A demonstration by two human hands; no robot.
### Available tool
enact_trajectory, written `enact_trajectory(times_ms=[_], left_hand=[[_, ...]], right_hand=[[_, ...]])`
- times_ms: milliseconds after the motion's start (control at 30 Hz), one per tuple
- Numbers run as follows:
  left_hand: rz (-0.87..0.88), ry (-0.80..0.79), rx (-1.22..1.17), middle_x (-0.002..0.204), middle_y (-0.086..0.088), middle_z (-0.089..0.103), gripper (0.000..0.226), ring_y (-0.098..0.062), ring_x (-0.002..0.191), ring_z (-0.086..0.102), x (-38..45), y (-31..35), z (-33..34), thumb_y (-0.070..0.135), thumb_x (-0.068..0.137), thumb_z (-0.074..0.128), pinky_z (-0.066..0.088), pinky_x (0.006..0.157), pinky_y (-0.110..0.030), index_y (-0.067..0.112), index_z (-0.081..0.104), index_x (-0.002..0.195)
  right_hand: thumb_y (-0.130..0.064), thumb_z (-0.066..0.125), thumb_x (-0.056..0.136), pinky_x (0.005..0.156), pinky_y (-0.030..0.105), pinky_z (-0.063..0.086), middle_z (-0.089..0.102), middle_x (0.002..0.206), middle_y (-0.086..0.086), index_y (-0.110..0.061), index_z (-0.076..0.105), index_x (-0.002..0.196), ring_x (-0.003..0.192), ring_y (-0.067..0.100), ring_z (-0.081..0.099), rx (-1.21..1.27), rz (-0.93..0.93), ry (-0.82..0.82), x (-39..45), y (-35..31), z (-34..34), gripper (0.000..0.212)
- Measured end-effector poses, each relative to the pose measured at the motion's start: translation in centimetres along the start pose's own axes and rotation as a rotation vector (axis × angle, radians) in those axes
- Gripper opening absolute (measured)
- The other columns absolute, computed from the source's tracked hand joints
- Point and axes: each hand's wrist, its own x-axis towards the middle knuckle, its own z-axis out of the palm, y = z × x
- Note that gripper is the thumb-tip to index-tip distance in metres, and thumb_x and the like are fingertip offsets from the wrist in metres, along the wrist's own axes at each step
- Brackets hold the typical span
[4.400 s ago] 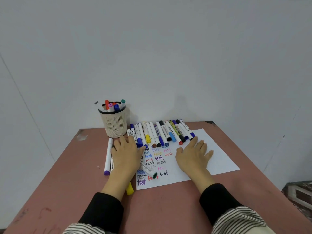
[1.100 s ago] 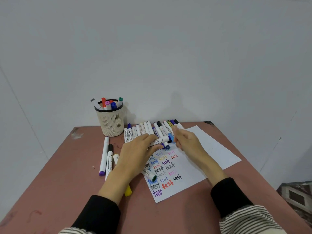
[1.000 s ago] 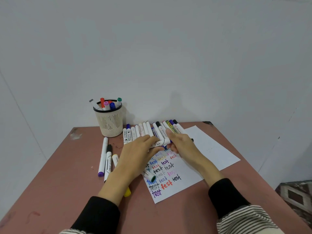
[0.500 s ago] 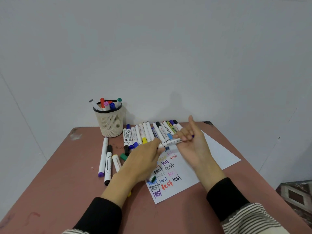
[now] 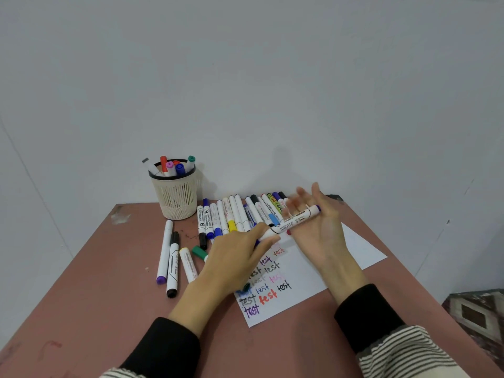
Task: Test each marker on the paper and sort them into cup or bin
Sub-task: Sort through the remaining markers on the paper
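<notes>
Left hand (image 5: 237,257) pinched near end of white marker (image 5: 290,223) between thumb and fingertips, held above paper (image 5: 308,271). Right hand (image 5: 313,227) palm up, fingers spread and blurred; marker's far part lay across its fingers. Whether right hand gripped it, could not tell. Row of markers (image 5: 234,216) lay at paper's far edge. Mesh cup (image 5: 176,195) with markers stood at table (image 5: 95,282) rear left. Three markers (image 5: 173,260) lay left of paper.
</notes>
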Motion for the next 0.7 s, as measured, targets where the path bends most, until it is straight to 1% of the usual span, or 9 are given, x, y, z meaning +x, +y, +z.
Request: enact_trajectory(times_ms=[67, 133, 200, 333, 400, 467, 533, 600, 700], left_hand=[[-0.011, 0.043, 0.006, 0.053, 0.005, 0.041, 0.057, -0.01, 0.052, 0.044, 0.1, -0.4, -0.2, 0.067, 0.088, 0.011, 0.032, 0.05, -0.026, 0.03, 0.049, 0.109], [-0.008, 0.036, 0.011, 0.056, 0.006, 0.046, 0.059, -0.011, 0.056, 0.048, 0.1, -0.6, -0.2, 0.068, 0.087, 0.013, 0.034, 0.053, -0.028, 0.032, 0.049, 0.115], [-0.056, 0.035, 0.014, 0.061, 0.008, 0.049, 0.053, -0.011, 0.062, 0.053, 0.1, -0.9, -0.1, 0.067, 0.089, 0.021, 0.034, 0.055, -0.027, 0.033, 0.046, 0.121], [-0.269, 0.126, -0.113, 0.075, 0.011, 0.048, 0.036, -0.011, 0.075, 0.051, 0.1, -2.1, 0.2, 0.04, 0.098, 0.048, 0.035, 0.059, -0.028, 0.026, 0.038, 0.13], [-0.328, 0.146, -0.208, 0.076, 0.01, 0.043, 0.035, -0.011, 0.073, 0.047, 0.2, -2.7, 0.4, 0.03, 0.097, 0.053, 0.034, 0.058, -0.026, 0.021, 0.041, 0.129], [-0.367, 0.111, -0.257, 0.075, 0.008, 0.044, 0.032, -0.008, 0.068, 0.045, 0.3, -3.0, 0.6, 0.029, 0.095, 0.057, 0.03, 0.054, -0.023, 0.02, 0.044, 0.123], [-0.365, 0.061, -0.262, 0.074, 0.009, 0.045, 0.026, -0.007, 0.065, 0.044, 0.2, -3.1, 0.9, 0.031, 0.093, 0.061, 0.027, 0.051, -0.022, 0.019, 0.048, 0.112], [-0.355, 0.012, -0.25, 0.075, 0.009, 0.049, 0.022, -0.008, 0.067, 0.046, 0.0, -3.0, 1.0, 0.034, 0.091, 0.062, 0.028, 0.051, -0.024, 0.02, 0.051, 0.104], [-0.354, -0.06, -0.189, 0.074, 0.008, 0.054, 0.024, -0.013, 0.072, 0.053, -0.1, -3.0, 1.0, 0.043, 0.088, 0.063, 0.032, 0.059, -0.029, 0.022, 0.052, 0.093]], right_hand=[[-0.05, 0.068, 0.079, 0.106, 0.038, 0.042, 0.066, 0.119, 0.007, -0.007, 0.063, 0.12, 0.116, 0.019, 0.059, -0.261, 0.037, -0.047, 0.0, 0.6, -0.5, 0.06], [-0.059, 0.055, 0.085, 0.103, 0.031, 0.042, 0.061, 0.132, -0.003, -0.018, 0.066, 0.124, 0.126, 0.011, 0.051, -0.636, 0.024, -0.056, -0.2, 1.2, -0.5, 0.058], [-0.059, 0.035, 0.095, 0.097, 0.027, 0.041, 0.062, 0.127, -0.011, -0.026, 0.072, 0.114, 0.118, 0.006, 0.054, -0.823, -0.032, -0.026, -0.1, 1.6, -0.5, 0.053], [-0.065, 0.015, 0.096, 0.06, 0.023, 0.039, 0.063, 0.076, 0.003, -0.011, 0.077, 0.096, 0.062, 0.011, 0.048, -0.708, -0.135, 0.19, 0.2, 0.2, -1.3, 0.082], [-0.072, 0.011, 0.091, 0.054, 0.021, 0.043, 0.064, 0.066, 0.009, -0.009, 0.076, 0.096, 0.051, 0.013, 0.047, -0.698, -0.1, 0.203, 0.3, -0.2, -1.9, 0.091], [-0.072, 0.018, 0.09, 0.061, 0.025, 0.053, 0.072, 0.078, 0.013, -0.014, 0.075, 0.101, 0.058, 0.018, 0.06, -0.706, -0.048, 0.173, 0.3, 0.1, -2.0, 0.082], [-0.06, 0.039, 0.094, 0.067, 0.027, 0.056, 0.075, 0.087, 0.007, -0.019, 0.072, 0.102, 0.069, 0.019, 0.067, -0.792, -0.052, 0.136, 0.3, 0.8, -2.2, 0.053], [-0.039, 0.063, 0.091, 0.053, 0.023, 0.048, 0.07, 0.074, 0.003, -0.015, 0.067, 0.088, 0.061, 0.014, 0.058, -0.879, -0.097, 0.112, 0.5, 1.5, -2.7, 0.024], [-0.021, 0.069, 0.089, 0.043, 0.023, 0.028, 0.047, 0.055, 0.001, -0.011, 0.052, 0.076, 0.048, 0.01, 0.036, -0.926, -0.109, 0.102, 0.6, 1.9, -3.3, 0.023]])
